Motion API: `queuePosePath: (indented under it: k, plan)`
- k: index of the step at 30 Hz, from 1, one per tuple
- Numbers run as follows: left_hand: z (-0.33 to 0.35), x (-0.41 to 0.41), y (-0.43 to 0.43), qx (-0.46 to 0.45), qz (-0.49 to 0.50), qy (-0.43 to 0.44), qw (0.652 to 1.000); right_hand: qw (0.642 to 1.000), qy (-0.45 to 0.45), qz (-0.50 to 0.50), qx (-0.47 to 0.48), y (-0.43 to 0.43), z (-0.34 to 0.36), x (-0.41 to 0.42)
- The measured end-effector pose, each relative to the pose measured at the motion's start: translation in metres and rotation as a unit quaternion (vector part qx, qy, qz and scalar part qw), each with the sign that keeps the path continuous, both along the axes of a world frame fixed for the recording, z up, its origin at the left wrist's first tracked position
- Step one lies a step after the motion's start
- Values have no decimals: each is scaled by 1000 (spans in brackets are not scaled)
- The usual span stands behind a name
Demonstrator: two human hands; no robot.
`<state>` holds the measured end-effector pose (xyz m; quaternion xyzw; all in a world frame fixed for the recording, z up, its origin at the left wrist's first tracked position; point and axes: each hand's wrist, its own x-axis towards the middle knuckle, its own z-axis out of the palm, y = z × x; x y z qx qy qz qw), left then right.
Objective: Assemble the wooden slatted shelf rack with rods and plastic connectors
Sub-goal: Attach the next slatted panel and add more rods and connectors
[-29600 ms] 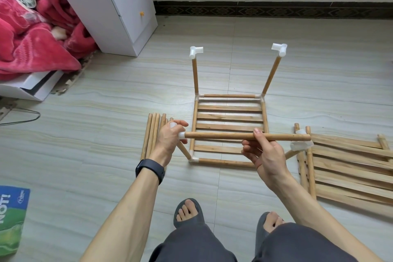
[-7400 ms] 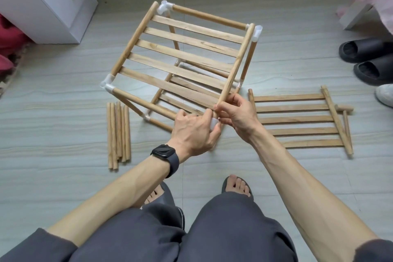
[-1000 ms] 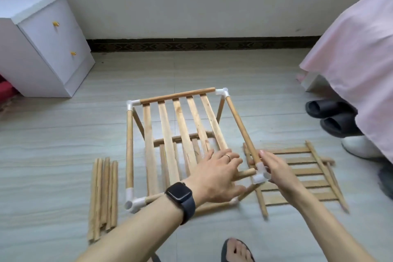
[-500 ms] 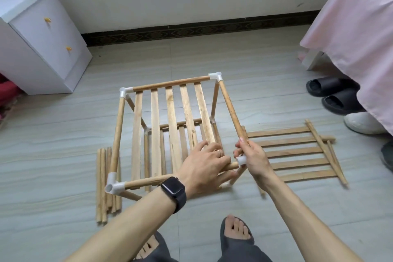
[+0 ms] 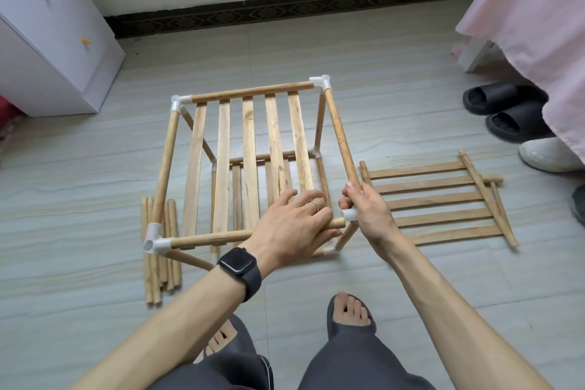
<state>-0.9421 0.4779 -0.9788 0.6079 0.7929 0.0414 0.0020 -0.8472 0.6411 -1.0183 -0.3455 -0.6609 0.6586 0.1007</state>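
A two-tier wooden rack (image 5: 250, 149) stands on the floor, its slatted top shelf joined by white plastic connectors at three corners. My left hand (image 5: 294, 225) grips the near front rod (image 5: 209, 239) close to its free right end. My right hand (image 5: 367, 209) holds the white corner connector (image 5: 349, 215) together with the lower end of the right side rod (image 5: 340, 136). The front rod's tip sits just short of the connector's socket. A bundle of loose rods (image 5: 158, 247) lies left of the rack. A spare slatted panel (image 5: 443, 203) lies flat to the right.
A white drawer cabinet (image 5: 47, 35) stands at the back left. Pink fabric (image 5: 531, 9) hangs at the right, with black slippers (image 5: 506, 111) and a white shoe (image 5: 550, 155) under it. My sandalled feet (image 5: 348, 313) are just in front of the rack.
The view dropped and moved closer to the rack. My right hand shifted the corner connector and side rod toward the front rod's end, which my left hand keeps gripping.
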Motion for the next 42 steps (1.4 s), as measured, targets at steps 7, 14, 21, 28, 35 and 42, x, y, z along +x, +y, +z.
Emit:
queuePosePath:
  k: [7, 14, 21, 28, 35, 42]
  plan:
    - [1, -4, -6, -11, 3, -18, 1000, 999, 26, 5, -20, -6, -4, -2]
    - [0, -5, -6, -7, 4, -23, 1000, 999, 35, 7, -33, -7, -3, -2]
    - [0, -7, -8, -16, 3, -29, 999, 999, 33, 9, -39, -9, -2, -2]
    - [3, -10, -11, -9, 5, -32, 999, 999, 28, 8, -39, -10, 3, -4]
    - [11, -20, -4, -26, 40, -51, 998, 999, 25, 17, -29, -18, 6, 4]
    - [5, -14, -9, -19, 24, -55, 998, 999, 26, -26, -36, -26, 11, -2]
